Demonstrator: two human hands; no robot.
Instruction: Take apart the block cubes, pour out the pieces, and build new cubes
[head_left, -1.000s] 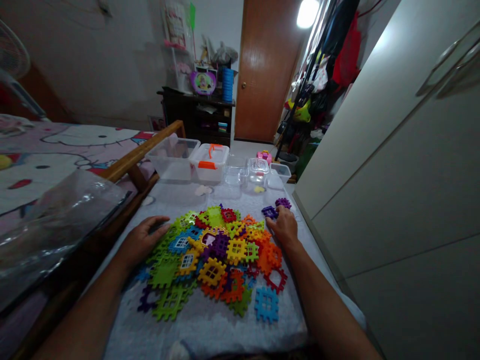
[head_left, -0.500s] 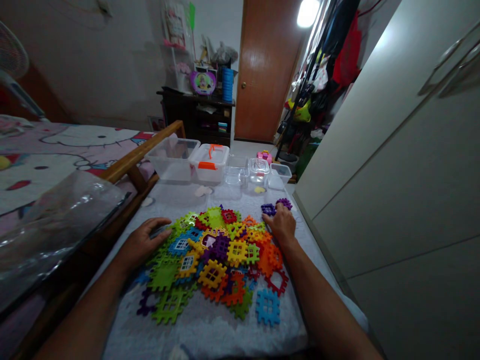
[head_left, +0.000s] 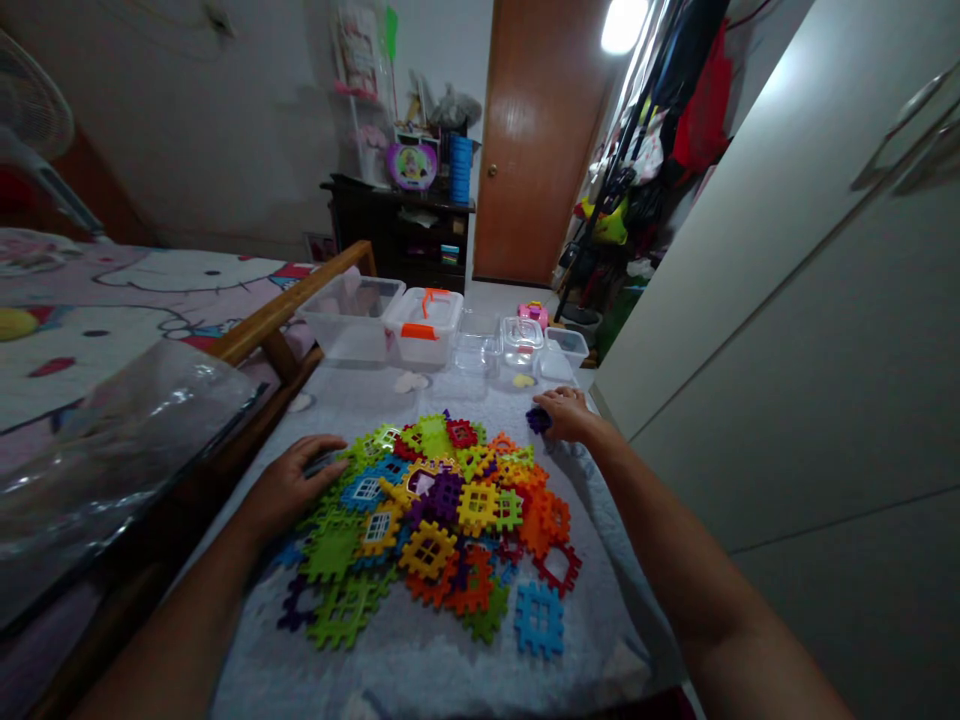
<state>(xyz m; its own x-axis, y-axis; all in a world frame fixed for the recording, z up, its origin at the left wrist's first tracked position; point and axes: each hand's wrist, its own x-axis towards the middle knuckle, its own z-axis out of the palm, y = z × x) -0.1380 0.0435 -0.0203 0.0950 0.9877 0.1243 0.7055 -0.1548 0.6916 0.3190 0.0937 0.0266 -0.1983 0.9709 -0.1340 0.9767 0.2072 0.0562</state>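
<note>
Right hand shifted farther up counter, near right edge. Mid-counter, tile pile; left hand alongside, grip wide. Beyond, purple piece against right hand; can't tell whether held. Apparently handling it singly; next likely needs light pinch.

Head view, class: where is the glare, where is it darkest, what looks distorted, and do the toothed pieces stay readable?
Head view, glare: the lamp burns out to white, and the plastic bag glints; head view, darkness: deepest near the lower left edge; head view, distortion: the wardrobe leans steeply outward; head view, detail: the toothed pieces keep distinct colours.
</note>
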